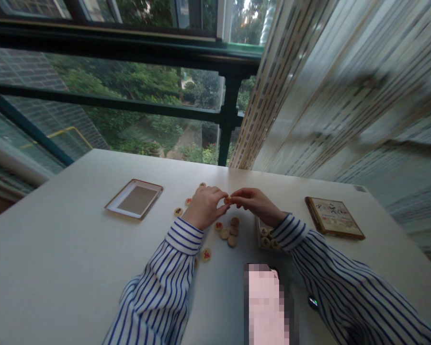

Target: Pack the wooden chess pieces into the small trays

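Presently the left hand (204,206) and right hand (255,203) meet, fingertips of both pinched on one round game piece (228,200) above loose pieces (232,232) beneath them; handing it over would need one steady pinch.

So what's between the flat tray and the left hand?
Two round game pieces lie on the table between the tray and the left hand, in the head view.

Tray (133,199) left of discs (230,234), lid (334,218) right (all on table (57,249)).
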A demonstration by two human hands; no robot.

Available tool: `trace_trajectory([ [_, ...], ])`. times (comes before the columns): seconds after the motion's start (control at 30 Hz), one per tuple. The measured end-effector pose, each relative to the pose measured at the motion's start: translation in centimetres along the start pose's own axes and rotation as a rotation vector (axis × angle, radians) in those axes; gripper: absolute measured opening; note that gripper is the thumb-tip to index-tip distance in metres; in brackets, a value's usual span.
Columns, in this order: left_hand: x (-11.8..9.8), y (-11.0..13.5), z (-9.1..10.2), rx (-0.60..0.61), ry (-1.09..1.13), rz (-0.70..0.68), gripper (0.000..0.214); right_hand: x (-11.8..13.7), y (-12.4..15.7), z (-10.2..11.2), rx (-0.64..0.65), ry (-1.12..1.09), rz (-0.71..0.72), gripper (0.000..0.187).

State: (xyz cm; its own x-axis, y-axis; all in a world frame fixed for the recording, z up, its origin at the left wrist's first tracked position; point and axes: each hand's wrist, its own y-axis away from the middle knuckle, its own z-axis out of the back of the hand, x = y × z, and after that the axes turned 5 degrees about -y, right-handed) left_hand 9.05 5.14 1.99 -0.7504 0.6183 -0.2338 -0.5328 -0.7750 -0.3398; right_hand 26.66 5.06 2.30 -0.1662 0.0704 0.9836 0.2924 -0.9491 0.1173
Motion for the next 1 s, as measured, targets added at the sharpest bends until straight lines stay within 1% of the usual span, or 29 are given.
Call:
trace_trajectory([
  [0.13,0.2,0.0,-0.2,0.012,-0.011,-0.001,0.025,-0.3,-0.6,0.0,-0.005,-0.004,0.016,0.03],
  [0.27,1.2,0.2,0.0,0.0,-0.006,0.03,0.033,-1.3,-1.6,0.3,-0.019,0.025,0.035,0.029],
  [0.4,2.8,0.7,0.6,-0.019,-0.036,0.129,0.034,-2.6,-2.8,0.8,-0.075,0.27,0.074,0.028],
  [0.5,4.0,1.2,1.1,-0.04,-0.063,0.191,0.032,-3.1,-3.4,1.0,-0.071,0.491,0.084,0.028],
  [0.6,4.9,1.6,1.4,-0.055,-0.066,0.229,0.032,-3.3,-3.7,0.9,-0.043,0.631,0.109,0.028],
  [0.8,5.5,1.8,1.8,-0.074,-0.053,0.275,0.033,-3.6,-3.8,0.5,0.015,0.698,0.11,0.032],
  [1.0,6.1,2.0,2.0,-0.083,-0.046,0.314,0.034,-3.8,-3.7,0.5,-0.004,0.755,0.11,0.031],
])
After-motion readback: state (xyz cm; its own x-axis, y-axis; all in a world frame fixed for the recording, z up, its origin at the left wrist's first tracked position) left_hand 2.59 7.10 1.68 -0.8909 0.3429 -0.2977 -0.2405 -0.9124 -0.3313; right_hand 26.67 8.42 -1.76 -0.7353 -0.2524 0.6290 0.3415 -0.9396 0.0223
